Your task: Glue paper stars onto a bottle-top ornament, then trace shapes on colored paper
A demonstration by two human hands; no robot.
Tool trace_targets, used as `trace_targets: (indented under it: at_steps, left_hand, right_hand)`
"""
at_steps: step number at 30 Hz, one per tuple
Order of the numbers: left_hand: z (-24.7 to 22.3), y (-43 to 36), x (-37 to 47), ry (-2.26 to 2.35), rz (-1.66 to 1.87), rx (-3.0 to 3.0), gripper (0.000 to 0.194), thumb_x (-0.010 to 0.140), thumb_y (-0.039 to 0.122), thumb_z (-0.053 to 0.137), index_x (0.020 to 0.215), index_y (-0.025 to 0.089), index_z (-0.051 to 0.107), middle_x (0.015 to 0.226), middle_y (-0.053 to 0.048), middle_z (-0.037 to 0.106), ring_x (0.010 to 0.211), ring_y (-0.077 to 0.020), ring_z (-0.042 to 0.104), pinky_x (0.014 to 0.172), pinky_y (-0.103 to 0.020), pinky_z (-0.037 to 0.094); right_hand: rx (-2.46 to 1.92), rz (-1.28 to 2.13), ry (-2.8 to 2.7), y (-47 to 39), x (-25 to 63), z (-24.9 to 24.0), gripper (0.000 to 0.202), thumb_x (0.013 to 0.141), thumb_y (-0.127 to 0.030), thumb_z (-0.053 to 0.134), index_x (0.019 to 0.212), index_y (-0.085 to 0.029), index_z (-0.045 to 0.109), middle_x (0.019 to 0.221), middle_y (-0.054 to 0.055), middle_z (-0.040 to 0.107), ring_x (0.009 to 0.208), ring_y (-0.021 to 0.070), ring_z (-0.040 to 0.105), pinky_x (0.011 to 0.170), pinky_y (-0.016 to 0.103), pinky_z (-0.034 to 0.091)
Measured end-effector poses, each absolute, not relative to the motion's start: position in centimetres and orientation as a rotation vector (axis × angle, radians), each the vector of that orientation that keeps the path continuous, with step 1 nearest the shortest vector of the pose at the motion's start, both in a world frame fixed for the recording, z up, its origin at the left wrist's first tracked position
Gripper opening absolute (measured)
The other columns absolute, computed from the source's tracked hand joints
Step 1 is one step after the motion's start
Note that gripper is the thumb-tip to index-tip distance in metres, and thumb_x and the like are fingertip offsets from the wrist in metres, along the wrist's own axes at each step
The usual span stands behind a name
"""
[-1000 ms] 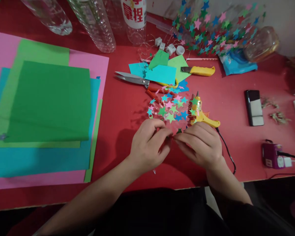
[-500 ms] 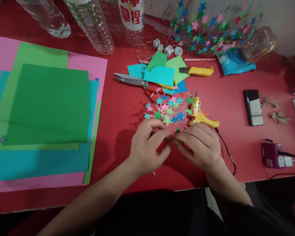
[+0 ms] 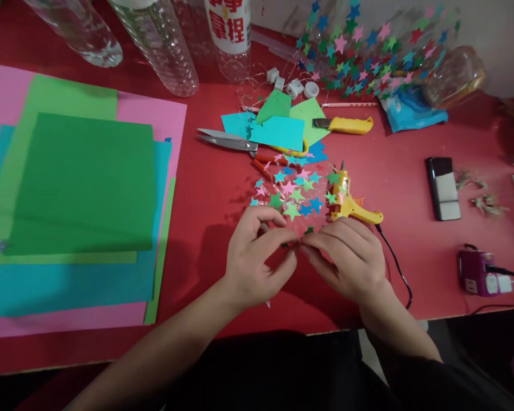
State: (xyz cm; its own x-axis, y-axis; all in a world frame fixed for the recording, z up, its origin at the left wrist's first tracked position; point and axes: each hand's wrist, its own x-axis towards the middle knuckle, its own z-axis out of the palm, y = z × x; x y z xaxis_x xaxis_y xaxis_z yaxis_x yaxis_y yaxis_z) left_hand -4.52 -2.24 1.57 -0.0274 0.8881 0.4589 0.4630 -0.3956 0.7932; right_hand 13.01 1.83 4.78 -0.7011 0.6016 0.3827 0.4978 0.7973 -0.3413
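Observation:
My left hand (image 3: 259, 257) is closed in a pinch at the near edge of a clear, see-through piece covered with paper stars (image 3: 297, 194) in pink, blue and green. A small dark green bit shows by its fingertips; what exactly they grip is hidden. Right beside it, my right hand (image 3: 346, 257) pinches thumb against fingers, tips almost meeting the left ones, on something too small to name. A yellow glue gun (image 3: 349, 202) lies just beyond the right hand. Behind the stars are scissors (image 3: 231, 141) with red handles, partly covered by cut paper (image 3: 278, 132).
Stacked coloured sheets (image 3: 85, 182) cover the left side. Plastic bottles (image 3: 163, 51) stand at the back left. A yellow utility knife (image 3: 349, 125), a blue packet (image 3: 413, 111) and a larger star-covered piece (image 3: 368, 51) are behind. To the right lie a black phone-like object (image 3: 443, 188) and a purple plug adapter (image 3: 477, 273).
Both hands stay pinched together in nearly the same spot. The fingertips have shifted very slightly, and the view has moved a little; nothing else differs.

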Motion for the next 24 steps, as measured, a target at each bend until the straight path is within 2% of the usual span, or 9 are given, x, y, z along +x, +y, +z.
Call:
trace_targets:
  at_steps: [24]
  left_hand:
    - [1.62, -2.3, -4.58, 1.343, 1.406, 1.788, 0.017, 0.076, 0.01, 0.058, 0.09, 0.019, 0.059, 0.097, -0.004, 0.049, 0.085, -0.0142, 0.052, 0.067, -0.029, 0.048]
  right_hand:
    - [-0.822, 0.338, -2.484, 1.8, 12.53, 4.78, 0.009, 0.086, -0.01, 0.06, 0.093, -0.015, 0.061, 0.077, 0.004, 0.068, 0.069, 0.0154, 0.059, 0.063, 0.031, 0.047]
